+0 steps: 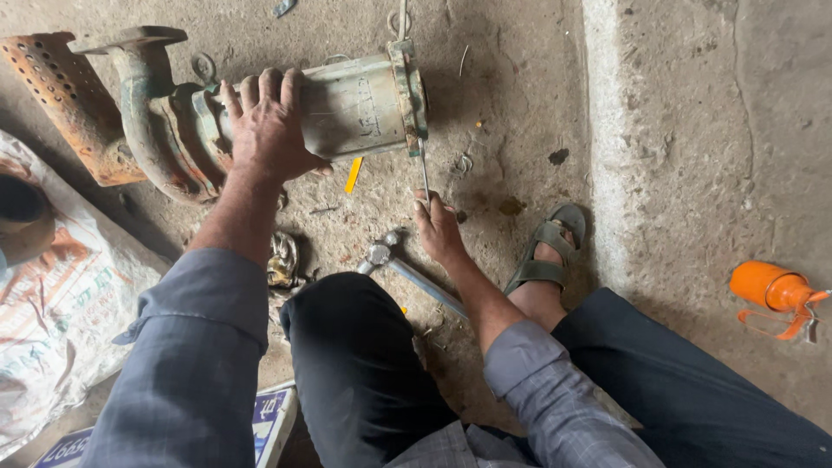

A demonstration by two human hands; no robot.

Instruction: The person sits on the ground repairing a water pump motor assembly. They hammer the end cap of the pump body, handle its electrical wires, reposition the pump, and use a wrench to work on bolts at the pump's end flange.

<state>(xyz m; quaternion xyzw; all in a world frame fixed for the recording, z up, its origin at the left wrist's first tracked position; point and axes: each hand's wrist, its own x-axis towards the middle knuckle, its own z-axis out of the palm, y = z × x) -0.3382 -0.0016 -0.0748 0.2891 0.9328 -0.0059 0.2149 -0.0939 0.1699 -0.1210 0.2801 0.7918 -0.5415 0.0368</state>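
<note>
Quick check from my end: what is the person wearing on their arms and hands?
Both arms are in long grey-blue sleeves with a faint check, cuffs pushed up to mid-forearm. The left hand and right hand are bare: no gloves, watch or rings visible.

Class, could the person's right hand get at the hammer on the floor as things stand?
Probably yes. The hammer lies bare on the concrete just beside the right hand, with nothing over its head. But that hand grips a screwdriver set against the pump's flange, so it would have to let go first.
</note>
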